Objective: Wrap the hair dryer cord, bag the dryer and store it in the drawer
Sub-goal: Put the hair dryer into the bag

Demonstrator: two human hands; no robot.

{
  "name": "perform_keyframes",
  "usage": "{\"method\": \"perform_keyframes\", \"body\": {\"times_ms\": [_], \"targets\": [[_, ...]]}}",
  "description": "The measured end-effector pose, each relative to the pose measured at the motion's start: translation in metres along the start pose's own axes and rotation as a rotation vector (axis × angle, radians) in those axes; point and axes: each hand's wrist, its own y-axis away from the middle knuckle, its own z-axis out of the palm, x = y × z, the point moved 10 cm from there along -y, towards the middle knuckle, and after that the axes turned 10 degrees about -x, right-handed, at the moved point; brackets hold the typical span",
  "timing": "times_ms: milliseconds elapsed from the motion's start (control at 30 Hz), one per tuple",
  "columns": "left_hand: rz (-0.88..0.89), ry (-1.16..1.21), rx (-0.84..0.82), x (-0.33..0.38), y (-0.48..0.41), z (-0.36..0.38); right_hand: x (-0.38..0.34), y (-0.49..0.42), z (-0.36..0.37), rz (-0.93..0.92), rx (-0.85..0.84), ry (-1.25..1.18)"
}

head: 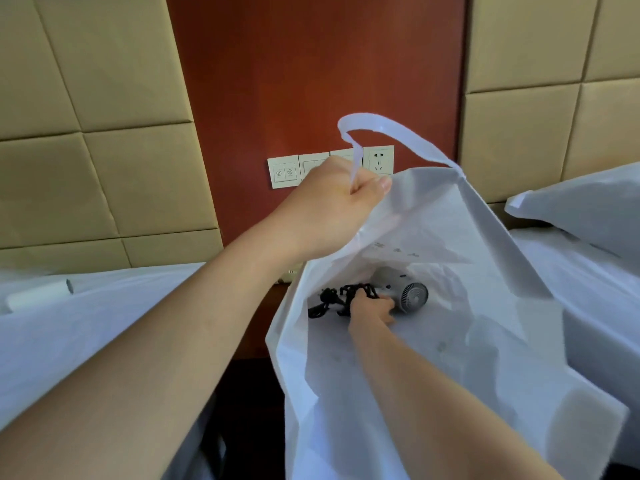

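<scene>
A large white fabric bag (pixel 450 237) hangs open in front of me. My left hand (pixel 341 206) is closed on its rim and one end of its strap, holding it up. Deep inside the bag lies the grey hair dryer (pixel 403 289), its round grille facing me. The black cord (pixel 341 297) is bundled around its handle to the left. My right hand (pixel 372 308) reaches down into the bag and grips the dryer at the handle, partly covering the cord.
White-covered beds lie on the left (pixel 86 323) and on the right (pixel 595 306), with a pillow (pixel 588 209) at the right. A red-brown wall panel carries switches and a socket (pixel 377 161). A dark gap (pixel 249 375) opens between the beds. No drawer shows.
</scene>
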Motion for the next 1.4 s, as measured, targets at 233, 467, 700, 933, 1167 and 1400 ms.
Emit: {"method": "perform_keyframes", "body": {"times_ms": [233, 467, 700, 933, 1167, 1400], "targets": [[0.005, -0.063, 0.014, -0.008, -0.011, -0.001, 0.014, -0.04, 0.032, -0.121, -0.233, 0.004], [-0.014, -0.049, 0.007, -0.021, -0.014, 0.004, 0.005, -0.053, 0.045, -0.18, -0.481, 0.224], [-0.024, -0.096, -0.108, -0.017, -0.007, 0.013, -0.026, 0.015, 0.041, -0.335, -0.637, 0.886], [-0.159, -0.219, -0.236, -0.004, 0.028, 0.035, -0.053, 0.155, -0.017, -0.48, -0.814, 1.26], [-0.071, -0.447, -0.544, 0.002, 0.058, 0.076, -0.077, 0.25, -0.091, -0.555, -0.925, 1.444], [-0.251, -0.084, -0.918, -0.018, 0.094, 0.116, -0.1, 0.273, -0.125, -0.58, -0.956, 1.346]]}}
